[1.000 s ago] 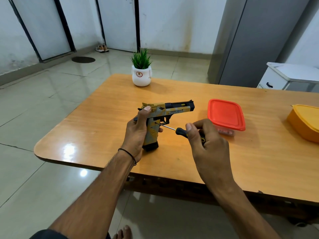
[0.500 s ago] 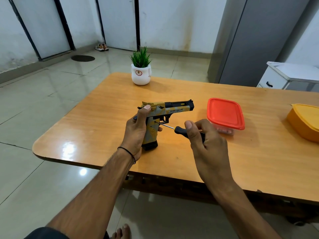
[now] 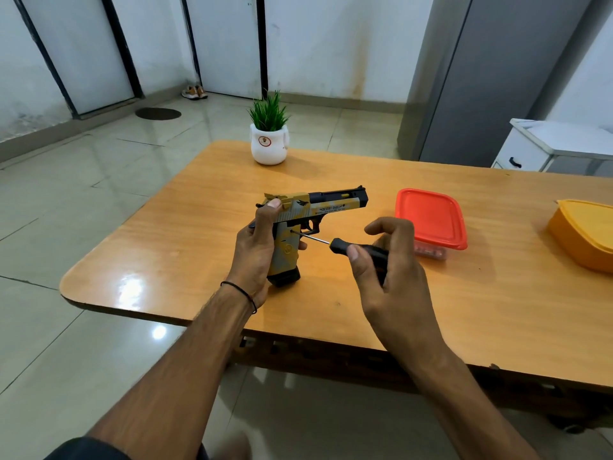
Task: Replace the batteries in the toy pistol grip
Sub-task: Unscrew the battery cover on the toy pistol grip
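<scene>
Nearest the camera, two bare forearms reach up from the bottom of the frame toward the middle. The right hand (image 3: 388, 260) is curled around the black handle of a screwdriver (image 3: 345, 245), thumb on top and fingers loosely arched, a hold that looks suited to twirling the tool rather than bearing down hard. Its thin metal shaft slants up and to the left, and the tip meets the side of the grip just below the trigger guard, probably at a screw that fastens the battery cover; the screw itself is too small to make out.

The left hand (image 3: 257, 247), a dark band on its wrist, is wrapped around the back of the toy pistol (image 3: 308, 214) at frame centre, thumb pressed on the rear of the slide. It holds the toy upright with the black base of the grip resting on the tabletop (image 3: 185, 247), barrel pointing right. That bracing likely keeps the toy from turning or tipping under the driver.

The cover appears closed, so the task seems at an early step.

Just beyond the right hand, right of centre, sits a clear container with a red lid (image 3: 431, 217), within reach, perhaps for small parts. At the right edge lies a yellow container (image 3: 583, 234). Farther back, upper centre, a small potted plant (image 3: 268, 137) stands clear of the work.
</scene>
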